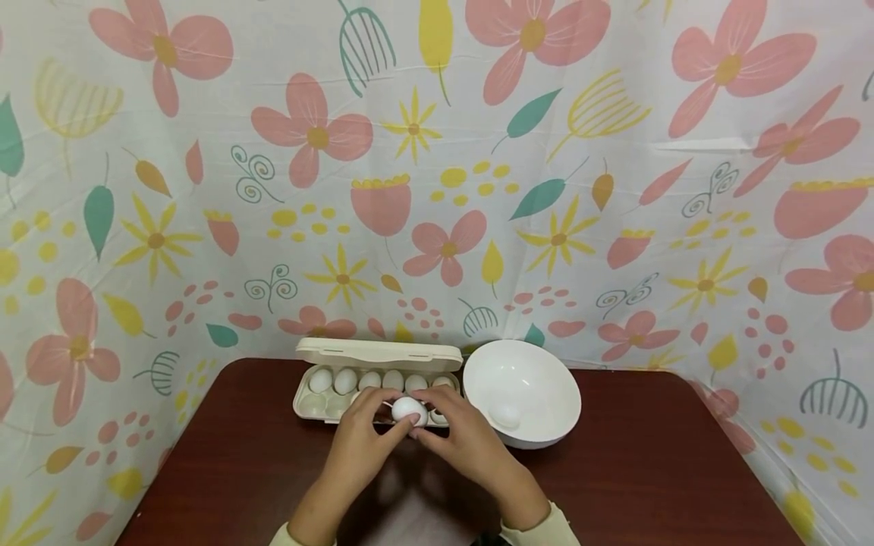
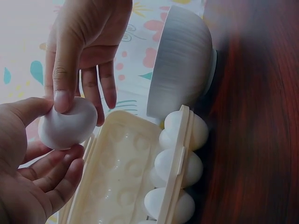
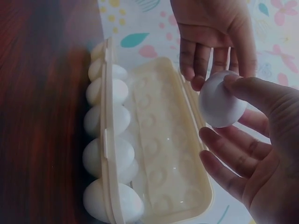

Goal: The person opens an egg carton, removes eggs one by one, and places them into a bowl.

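A white egg point(image 1: 408, 411) is held up between both hands, close over the front edge of an egg carton point(image 1: 309, 413). My left hand point(image 1: 363, 444) pinches it from the left with thumb and fingers. From the other side, the thumb and fingertips of my right hand point(image 1: 471, 440) grip the same egg. In the right wrist view the right thumb lies across the egg point(image 3: 219, 100). The cream carton stands with its lid point(image 1: 382, 353) raised at the back. White eggs point(image 1: 344, 381) fill its back row; at the front left, cups show bare, and the hands hide part of the front row.
Right beside the carton stands a white bowl point(image 1: 546, 379) with a pale egg point(image 1: 504, 415) at its bottom. Both rest on a dark reddish-brown table point(image 1: 649, 470). A flower-printed cloth point(image 1: 444, 205) hangs close behind and along the sides.
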Demonstrator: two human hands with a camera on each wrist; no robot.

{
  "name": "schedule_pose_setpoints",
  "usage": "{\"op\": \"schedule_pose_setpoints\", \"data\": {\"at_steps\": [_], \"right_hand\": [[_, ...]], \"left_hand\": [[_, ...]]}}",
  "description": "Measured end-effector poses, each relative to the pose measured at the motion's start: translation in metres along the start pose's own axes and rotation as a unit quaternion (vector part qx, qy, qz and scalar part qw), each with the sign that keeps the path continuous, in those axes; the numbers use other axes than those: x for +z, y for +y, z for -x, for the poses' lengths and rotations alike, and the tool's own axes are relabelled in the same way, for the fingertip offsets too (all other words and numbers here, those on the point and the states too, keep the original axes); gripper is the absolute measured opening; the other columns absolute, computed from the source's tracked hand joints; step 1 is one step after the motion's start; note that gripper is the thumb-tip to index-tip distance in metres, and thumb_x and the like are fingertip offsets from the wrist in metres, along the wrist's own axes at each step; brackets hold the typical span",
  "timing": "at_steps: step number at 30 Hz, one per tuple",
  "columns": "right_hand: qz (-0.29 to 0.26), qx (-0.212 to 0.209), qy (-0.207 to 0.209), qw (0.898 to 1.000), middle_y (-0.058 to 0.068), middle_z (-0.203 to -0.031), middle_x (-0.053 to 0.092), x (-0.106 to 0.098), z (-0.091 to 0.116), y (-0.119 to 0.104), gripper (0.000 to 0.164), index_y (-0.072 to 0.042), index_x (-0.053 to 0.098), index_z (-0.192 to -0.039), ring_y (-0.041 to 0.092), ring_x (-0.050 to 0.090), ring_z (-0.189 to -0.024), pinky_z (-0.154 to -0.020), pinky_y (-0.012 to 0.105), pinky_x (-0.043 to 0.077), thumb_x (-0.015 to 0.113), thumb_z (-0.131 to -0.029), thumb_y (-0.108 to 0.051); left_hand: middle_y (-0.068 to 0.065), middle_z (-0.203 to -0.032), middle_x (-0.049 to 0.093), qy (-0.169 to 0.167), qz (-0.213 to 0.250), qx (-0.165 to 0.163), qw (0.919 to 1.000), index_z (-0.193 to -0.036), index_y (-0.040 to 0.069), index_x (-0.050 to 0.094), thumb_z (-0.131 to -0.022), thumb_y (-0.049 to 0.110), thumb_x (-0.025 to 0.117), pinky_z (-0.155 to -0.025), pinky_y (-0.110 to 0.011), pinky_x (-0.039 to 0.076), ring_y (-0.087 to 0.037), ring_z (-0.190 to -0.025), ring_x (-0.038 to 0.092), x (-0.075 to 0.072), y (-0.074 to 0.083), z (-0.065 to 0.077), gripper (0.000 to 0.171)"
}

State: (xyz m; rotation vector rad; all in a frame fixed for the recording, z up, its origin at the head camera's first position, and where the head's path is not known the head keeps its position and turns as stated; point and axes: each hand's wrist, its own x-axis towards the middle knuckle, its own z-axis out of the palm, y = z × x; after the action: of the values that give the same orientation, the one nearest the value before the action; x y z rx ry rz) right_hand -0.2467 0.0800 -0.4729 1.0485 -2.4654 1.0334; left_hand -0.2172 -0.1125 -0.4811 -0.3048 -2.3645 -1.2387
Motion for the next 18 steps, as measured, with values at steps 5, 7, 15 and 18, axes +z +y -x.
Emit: {"op": "schedule_pose_setpoints", "data": {"at_steps": [5, 7, 15, 18], "right_hand": [[-0.007, 0.011, -0.007, 1.000, -0.010, -0.121, 0.064, 0.000, 0.001, 0.000, 0.048, -0.021, 0.061, -0.132, 0.006, 0.062, -0.108, -0.091, 0.030, 0.056, 0.080, -0.088, -0.024], [-0.009, 0.012, -0.006, 1.000, -0.011, -0.119, 0.063, -0.001, 0.001, 0.000, 0.047, -0.021, 0.061, -0.131, 0.003, 0.060, -0.106, -0.089, 0.031, 0.056, 0.080, -0.088, -0.024], [-0.007, 0.027, 0.023, 0.999, -0.006, -0.113, 0.063, -0.014, 0.001, 0.007, 0.044, -0.017, 0.063, -0.127, 0.006, 0.060, -0.096, -0.081, 0.034, 0.057, 0.081, -0.086, -0.019], [0.004, 0.031, 0.032, 0.999, -0.005, -0.111, 0.063, -0.020, 0.001, 0.011, 0.045, -0.018, 0.063, -0.127, 0.006, 0.060, -0.094, -0.081, 0.031, 0.056, 0.082, -0.086, -0.020]], "left_hand": [[0.010, -0.101, 0.063, -0.003, -0.009, 0.006, 0.9999, -0.110, 0.019, 0.069, -0.081, 0.031, 0.085, -0.076, -0.026, 0.055, -0.008, -0.089, 0.065, 0.001, -0.001, 0.001, 0.035], [0.008, -0.102, 0.064, -0.003, -0.019, 0.018, 0.9997, -0.111, 0.018, 0.069, -0.082, 0.031, 0.084, -0.078, -0.028, 0.055, -0.011, -0.090, 0.065, 0.001, -0.002, 0.001, 0.035], [0.005, -0.104, 0.065, 0.005, -0.030, 0.016, 0.9994, -0.114, 0.020, 0.069, -0.089, 0.035, 0.078, -0.076, -0.029, 0.056, -0.009, -0.092, 0.064, -0.003, -0.008, -0.001, 0.030], [0.002, -0.105, 0.067, 0.010, -0.040, 0.020, 0.9989, -0.115, 0.018, 0.070, -0.089, 0.030, 0.079, -0.076, -0.031, 0.058, -0.009, -0.091, 0.065, -0.005, -0.011, -0.003, 0.029]]}}
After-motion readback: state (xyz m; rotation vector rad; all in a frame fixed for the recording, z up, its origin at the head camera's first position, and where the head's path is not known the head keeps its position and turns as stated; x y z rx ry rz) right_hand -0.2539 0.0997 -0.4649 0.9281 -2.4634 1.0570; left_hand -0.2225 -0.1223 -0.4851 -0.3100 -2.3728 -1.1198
